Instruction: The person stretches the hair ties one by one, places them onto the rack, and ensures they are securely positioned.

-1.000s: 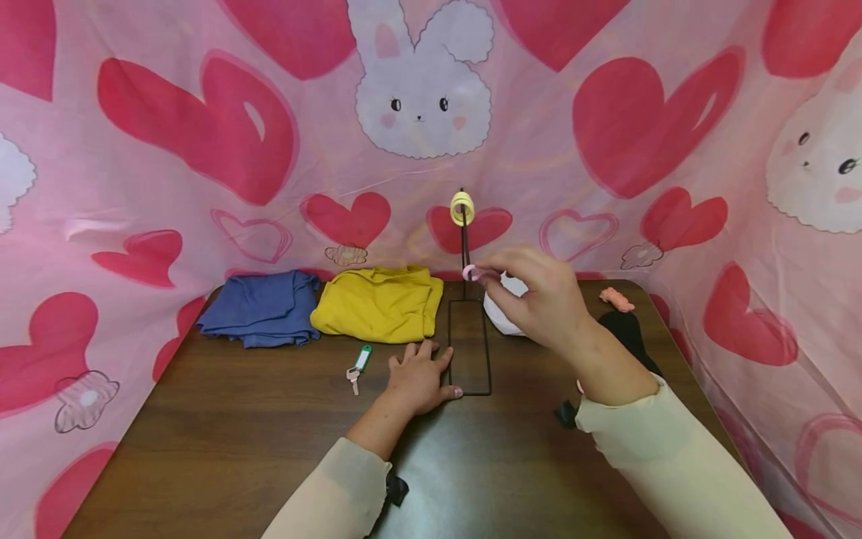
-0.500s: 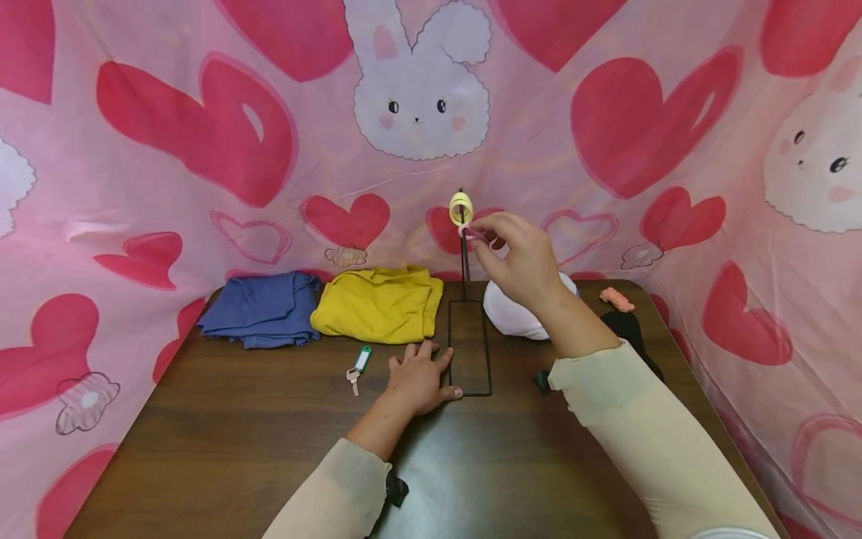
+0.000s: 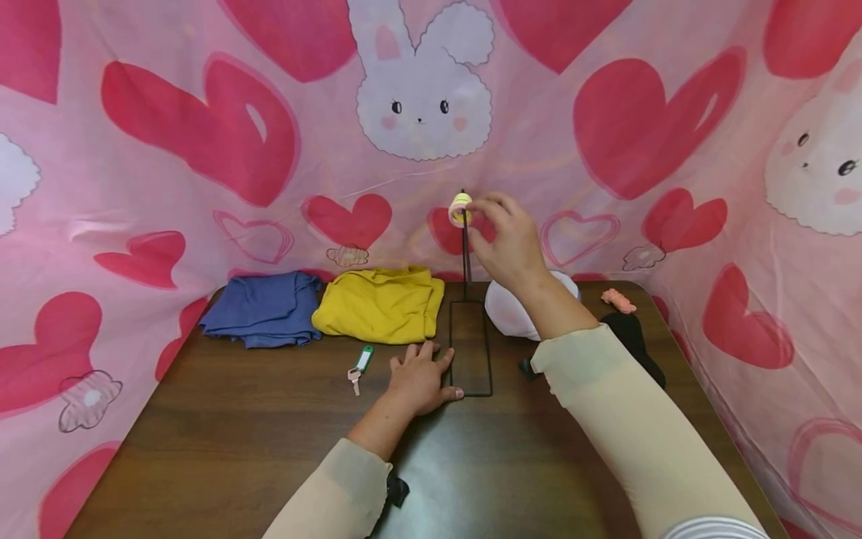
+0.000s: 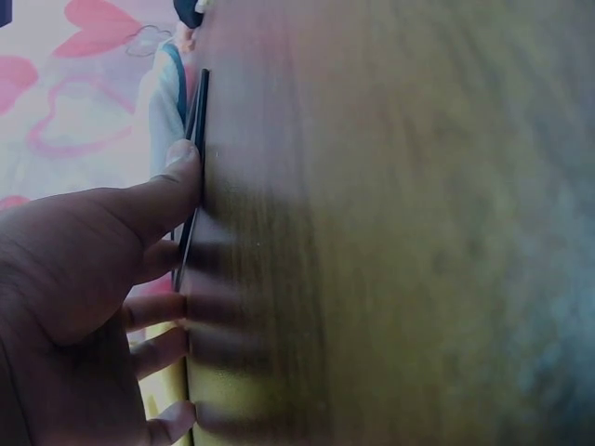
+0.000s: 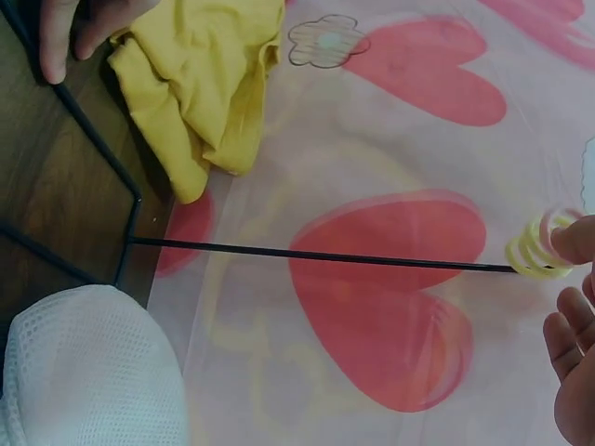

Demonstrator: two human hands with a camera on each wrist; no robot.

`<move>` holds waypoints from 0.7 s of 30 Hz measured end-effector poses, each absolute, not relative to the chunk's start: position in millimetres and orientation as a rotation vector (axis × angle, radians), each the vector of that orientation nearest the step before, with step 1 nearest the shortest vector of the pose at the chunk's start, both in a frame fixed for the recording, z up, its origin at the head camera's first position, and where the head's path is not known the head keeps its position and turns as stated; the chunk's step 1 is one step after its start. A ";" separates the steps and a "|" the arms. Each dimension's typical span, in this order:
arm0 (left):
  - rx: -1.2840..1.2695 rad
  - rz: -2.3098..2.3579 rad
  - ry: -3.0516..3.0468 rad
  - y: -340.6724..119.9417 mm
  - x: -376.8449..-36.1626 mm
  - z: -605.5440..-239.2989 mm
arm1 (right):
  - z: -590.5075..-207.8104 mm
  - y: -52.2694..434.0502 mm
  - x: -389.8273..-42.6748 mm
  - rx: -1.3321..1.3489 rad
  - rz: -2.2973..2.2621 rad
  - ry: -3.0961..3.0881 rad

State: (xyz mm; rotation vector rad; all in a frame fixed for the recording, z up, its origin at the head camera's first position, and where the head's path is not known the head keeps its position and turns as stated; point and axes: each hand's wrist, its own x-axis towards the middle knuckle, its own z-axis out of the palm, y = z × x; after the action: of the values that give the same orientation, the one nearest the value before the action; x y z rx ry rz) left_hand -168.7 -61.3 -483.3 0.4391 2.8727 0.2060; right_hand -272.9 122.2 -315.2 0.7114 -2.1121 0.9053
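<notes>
A black wire stand point(image 3: 466, 262) rises from a flat rectangular base on the table. Yellow coil hair ties point(image 3: 461, 199) hang on its upper arm, and a pink coil hair tie point(image 3: 458, 217) sits at their near side. My right hand point(image 3: 508, 243) is beside them, a fingertip touching the pink coil, with thumb and index finger apart in the head view. In the right wrist view, a digit meets the pink coil point(image 5: 558, 221) around the rod's end. My left hand point(image 3: 419, 380) lies spread on the table, thumb and fingertips against the base's left side point(image 3: 451, 329).
Behind my left hand lie a folded yellow cloth point(image 3: 380, 307) and a folded blue cloth point(image 3: 263, 308). A key with a green tag point(image 3: 360, 368) is left of it. To the right are a white mesh item point(image 3: 508, 311), a coral bundle point(image 3: 618, 301) and a black item point(image 3: 633, 340).
My right hand has moved up and leftward, carrying the pink coil hair tie onto the stand's arm against the yellow ones. Its thumb and index finger have parted. My left hand stays put.
</notes>
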 end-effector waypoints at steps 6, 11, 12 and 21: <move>0.440 0.197 2.881 -60.5 -170.1 -483.6 | -325.4 132.9 -261.1 0.717 0.921 -2.147; 0.443 0.182 2.880 -59.8 -171.2 -484.1 | -339.6 147.4 -242.3 0.728 0.962 -2.155; 0.445 0.181 2.880 -59.6 -171.2 -484.3 | -343.3 150.8 -238.2 0.731 0.965 -2.152; 0.433 0.190 2.875 -59.5 -169.9 -484.8 | -373.3 179.5 -205.8 0.725 0.961 -2.158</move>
State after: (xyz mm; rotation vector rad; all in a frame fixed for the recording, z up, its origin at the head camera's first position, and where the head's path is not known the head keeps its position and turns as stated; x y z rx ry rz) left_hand -169.9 -59.5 -484.8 0.4331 2.8748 0.1898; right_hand -205.8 179.5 -373.3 0.7249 -2.1585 0.9611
